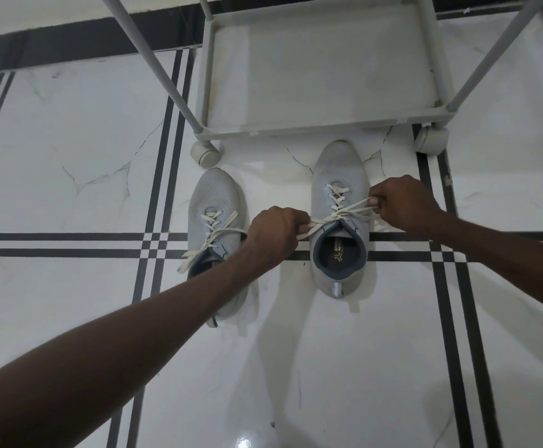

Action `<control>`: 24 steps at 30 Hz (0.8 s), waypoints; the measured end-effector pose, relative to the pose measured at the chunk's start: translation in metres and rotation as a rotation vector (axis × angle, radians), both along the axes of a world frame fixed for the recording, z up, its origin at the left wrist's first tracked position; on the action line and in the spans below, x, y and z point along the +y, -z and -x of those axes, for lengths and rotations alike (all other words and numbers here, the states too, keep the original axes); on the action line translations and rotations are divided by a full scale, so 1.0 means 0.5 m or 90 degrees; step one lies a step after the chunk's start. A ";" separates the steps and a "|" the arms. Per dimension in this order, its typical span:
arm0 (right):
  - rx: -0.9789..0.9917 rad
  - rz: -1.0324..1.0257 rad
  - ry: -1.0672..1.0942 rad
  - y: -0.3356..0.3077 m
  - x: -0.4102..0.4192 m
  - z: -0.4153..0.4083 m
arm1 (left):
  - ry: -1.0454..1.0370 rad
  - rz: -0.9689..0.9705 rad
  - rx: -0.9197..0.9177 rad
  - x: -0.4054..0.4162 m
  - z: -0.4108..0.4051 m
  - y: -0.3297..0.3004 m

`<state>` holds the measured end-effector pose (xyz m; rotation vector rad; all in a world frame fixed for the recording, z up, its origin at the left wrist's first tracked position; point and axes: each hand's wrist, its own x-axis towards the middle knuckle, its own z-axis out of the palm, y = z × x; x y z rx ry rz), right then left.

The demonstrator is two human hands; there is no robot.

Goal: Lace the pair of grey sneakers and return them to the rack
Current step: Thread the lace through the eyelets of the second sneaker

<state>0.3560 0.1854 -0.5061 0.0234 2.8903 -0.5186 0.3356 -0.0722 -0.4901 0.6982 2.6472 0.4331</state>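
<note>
On the white marble-look floor [69, 156], crossed by dark double stripes, two grey sneakers stand side by side with their toes pointing toward the rack [321, 130]. Neither shoe is on the rack — both rest on the floor just in front of its lowest shelf, between its two front casters [206, 154].

The right-hand sneaker [339, 169] sits a little farther forward, its toe close to the shelf's front edge. Its cream lace [336, 202] runs in crosses up the eyelets, and the two free ends are drawn out sideways above the tongue, crossing over each other. The left hand [275, 236] is closed in a fist around the end that leads out to the left of the shoe, with a short tail of lace showing below the knuckles. The right hand [402, 203] is likewise closed, pinching the other end between thumb and fingers just to the right of the upper eyelets. Both ends look taut between the hands.

The left-hand sneaker [213, 195] stands a little apart from the first, partly hidden under the left forearm. Its own lace [212, 236] is threaded through the eyelets — the ends lie loose, untied, trailing off the shoe's left side toward the floor.

The open collar of the right-hand sneaker shows a dark insole with small printed marks, too small to read. The rack's lowest shelf is a pale tray with upright poles rising from its corners.
</note>
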 end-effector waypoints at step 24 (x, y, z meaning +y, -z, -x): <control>-0.102 0.224 0.303 0.017 -0.011 0.017 | 0.048 0.012 -0.026 -0.024 -0.038 -0.015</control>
